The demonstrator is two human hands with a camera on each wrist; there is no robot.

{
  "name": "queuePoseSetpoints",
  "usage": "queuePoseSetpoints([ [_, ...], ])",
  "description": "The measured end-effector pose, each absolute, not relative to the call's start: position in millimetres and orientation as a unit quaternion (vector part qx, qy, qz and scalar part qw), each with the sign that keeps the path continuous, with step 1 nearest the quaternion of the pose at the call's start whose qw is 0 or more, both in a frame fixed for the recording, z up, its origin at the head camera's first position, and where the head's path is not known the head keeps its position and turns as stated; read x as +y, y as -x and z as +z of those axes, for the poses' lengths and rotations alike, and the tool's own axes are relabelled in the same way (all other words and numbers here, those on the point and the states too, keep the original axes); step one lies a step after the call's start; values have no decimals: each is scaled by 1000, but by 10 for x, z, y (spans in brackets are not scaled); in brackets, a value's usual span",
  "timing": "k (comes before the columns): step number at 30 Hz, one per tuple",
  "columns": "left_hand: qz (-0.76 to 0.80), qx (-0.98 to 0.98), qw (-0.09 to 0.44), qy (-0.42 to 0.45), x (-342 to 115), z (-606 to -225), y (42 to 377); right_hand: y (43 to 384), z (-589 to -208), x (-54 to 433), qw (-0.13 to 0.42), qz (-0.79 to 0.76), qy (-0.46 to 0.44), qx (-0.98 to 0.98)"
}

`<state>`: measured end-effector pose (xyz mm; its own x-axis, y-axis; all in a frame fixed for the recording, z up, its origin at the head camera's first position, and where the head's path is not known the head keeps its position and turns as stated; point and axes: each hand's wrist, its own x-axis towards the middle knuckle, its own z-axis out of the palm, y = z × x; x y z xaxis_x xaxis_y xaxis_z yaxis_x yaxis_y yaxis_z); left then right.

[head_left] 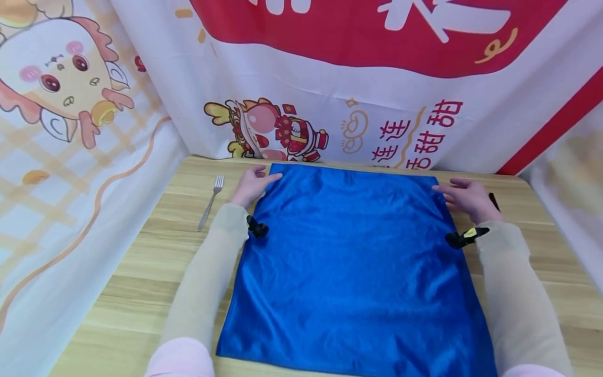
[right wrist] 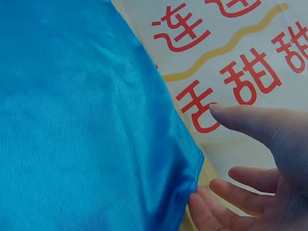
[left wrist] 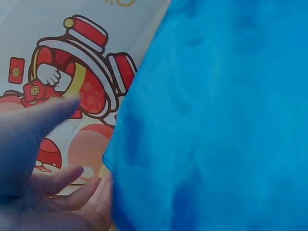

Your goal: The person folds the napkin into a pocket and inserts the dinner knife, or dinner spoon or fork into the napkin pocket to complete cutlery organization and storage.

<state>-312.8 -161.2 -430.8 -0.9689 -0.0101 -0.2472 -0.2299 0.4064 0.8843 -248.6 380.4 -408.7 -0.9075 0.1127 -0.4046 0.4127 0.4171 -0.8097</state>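
Observation:
A shiny blue cloth (head_left: 348,262) lies spread over the wooden table, slightly wrinkled, its far edge near the back curtain. My left hand (head_left: 254,184) is at its far left corner, thumb and fingers apart and loosely bent. In the left wrist view the fingertips of the left hand (left wrist: 62,197) are beside the cloth's edge. At the far right corner is my right hand (head_left: 468,199), thumb spread from the fingers. The right wrist view has a fingertip of the right hand (right wrist: 250,192) touching or very near the cloth (right wrist: 96,120) at its corner.
A fork (head_left: 211,203) lies on the wooden table (head_left: 136,283) left of the cloth. A dark object (head_left: 493,201), mostly hidden, shows behind the right hand. Printed white curtains (head_left: 330,78) stand at the back and both sides.

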Motion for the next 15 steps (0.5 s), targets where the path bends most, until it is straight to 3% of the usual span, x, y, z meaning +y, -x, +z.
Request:
queuePoseSetpoints([
  [7,544,821,126,117,-1541,-4363,3202,2523,-4208,3782,143,-510,-160,833],
  [15,459,876,118,92,-1418,-4357,3177,2562,-4253,3679,110,-493,-164,847],
])
